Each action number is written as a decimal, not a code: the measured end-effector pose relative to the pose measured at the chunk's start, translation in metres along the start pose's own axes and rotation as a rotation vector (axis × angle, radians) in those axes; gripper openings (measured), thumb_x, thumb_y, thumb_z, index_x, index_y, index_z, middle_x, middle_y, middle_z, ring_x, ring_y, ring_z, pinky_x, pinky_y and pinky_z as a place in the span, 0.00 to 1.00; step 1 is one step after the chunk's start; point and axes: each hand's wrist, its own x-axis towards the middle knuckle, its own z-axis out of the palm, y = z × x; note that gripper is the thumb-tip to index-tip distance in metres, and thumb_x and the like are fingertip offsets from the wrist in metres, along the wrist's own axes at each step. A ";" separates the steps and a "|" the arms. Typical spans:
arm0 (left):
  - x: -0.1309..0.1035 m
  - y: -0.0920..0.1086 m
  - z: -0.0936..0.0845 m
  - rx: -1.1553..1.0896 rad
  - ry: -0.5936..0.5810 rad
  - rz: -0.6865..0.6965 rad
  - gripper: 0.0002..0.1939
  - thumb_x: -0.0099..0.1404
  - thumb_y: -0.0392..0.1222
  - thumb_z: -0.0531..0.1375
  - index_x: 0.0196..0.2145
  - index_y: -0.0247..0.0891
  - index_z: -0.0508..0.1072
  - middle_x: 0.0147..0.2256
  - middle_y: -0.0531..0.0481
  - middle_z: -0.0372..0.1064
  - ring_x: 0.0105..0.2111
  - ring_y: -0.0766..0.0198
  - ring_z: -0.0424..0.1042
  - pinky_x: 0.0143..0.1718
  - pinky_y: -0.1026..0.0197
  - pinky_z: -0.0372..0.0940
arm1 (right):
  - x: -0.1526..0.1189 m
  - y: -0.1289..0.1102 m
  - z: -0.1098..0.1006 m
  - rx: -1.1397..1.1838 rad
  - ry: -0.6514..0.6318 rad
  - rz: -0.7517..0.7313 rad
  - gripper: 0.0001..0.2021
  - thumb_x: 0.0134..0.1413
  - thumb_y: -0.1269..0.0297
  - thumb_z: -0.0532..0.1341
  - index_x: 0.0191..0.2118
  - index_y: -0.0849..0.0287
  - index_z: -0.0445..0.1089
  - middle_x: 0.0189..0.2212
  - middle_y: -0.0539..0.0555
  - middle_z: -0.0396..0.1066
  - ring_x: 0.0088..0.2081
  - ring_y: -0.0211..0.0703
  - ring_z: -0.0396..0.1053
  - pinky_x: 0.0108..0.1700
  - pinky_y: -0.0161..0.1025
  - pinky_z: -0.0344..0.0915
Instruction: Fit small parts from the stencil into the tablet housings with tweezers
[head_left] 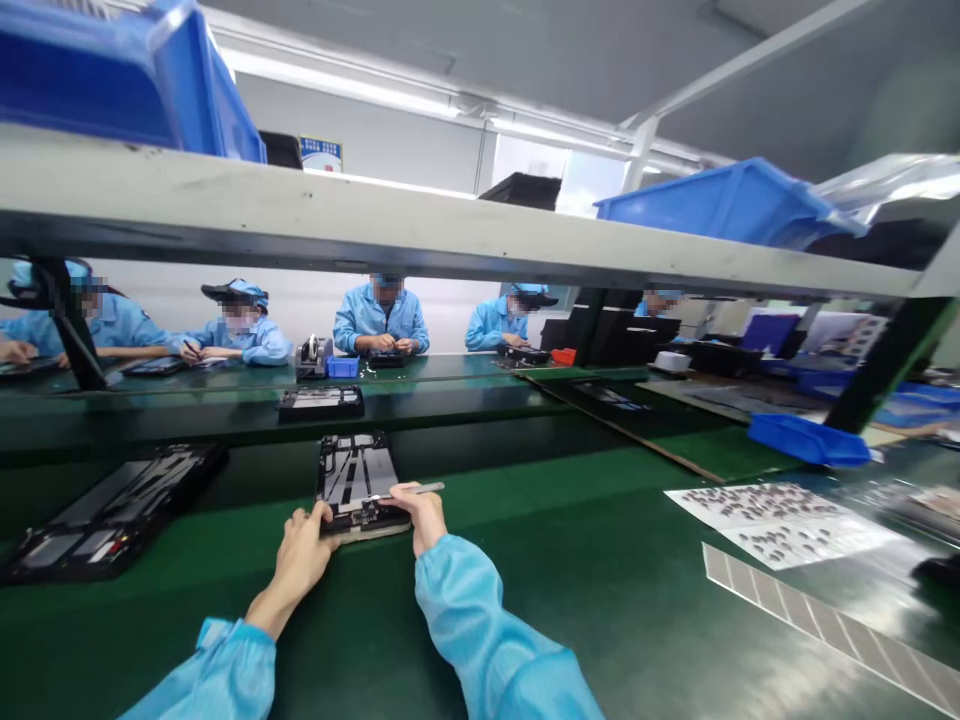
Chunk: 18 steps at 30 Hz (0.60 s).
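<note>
An opened tablet point(369, 466) with its inner parts showing lies on the green bench in front of me. My left hand point(301, 556) grips its near left corner, thumb on the top edge. In my right hand point(424, 518) is a pair of slim metal tweezers point(430, 488), pinched between thumb and fingers. Their tips point left over the circuit parts at the tablet's near end; whether they touch anything is too small to tell. A pale piece point(375, 535) shows under the tablet's near edge.
More opened devices lie to the left point(124, 510) and beyond on the belt point(321, 402). At right are a white sheet of small dark parts point(784, 570), a sticker strip point(832, 625) and a blue tray point(808, 440). A shelf point(450, 235) crosses overhead; co-workers sit opposite.
</note>
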 end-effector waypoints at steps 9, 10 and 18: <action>-0.049 0.005 -0.020 0.080 0.370 0.384 0.16 0.61 0.34 0.44 0.44 0.34 0.63 0.34 0.43 0.65 0.34 0.55 0.65 0.32 0.56 0.64 | -0.066 -0.078 -0.017 0.039 -0.054 -0.073 0.07 0.48 0.67 0.62 0.24 0.64 0.68 0.22 0.47 0.68 0.27 0.36 0.67 0.37 0.40 0.64; -0.057 0.008 -0.024 0.077 0.394 0.437 0.16 0.61 0.35 0.43 0.43 0.34 0.64 0.33 0.43 0.65 0.33 0.55 0.65 0.32 0.56 0.64 | -0.079 -0.087 -0.020 0.048 -0.039 -0.084 0.06 0.43 0.66 0.65 0.23 0.63 0.69 0.22 0.47 0.68 0.27 0.37 0.67 0.38 0.40 0.63; -0.128 0.046 -0.087 0.085 0.780 0.875 0.13 0.64 0.37 0.45 0.37 0.32 0.67 0.28 0.47 0.66 0.28 0.61 0.65 0.31 0.59 0.62 | -0.173 -0.149 -0.051 -0.015 0.029 -0.106 0.03 0.38 0.59 0.67 0.24 0.47 0.74 0.24 0.50 0.71 0.32 0.44 0.68 0.38 0.39 0.65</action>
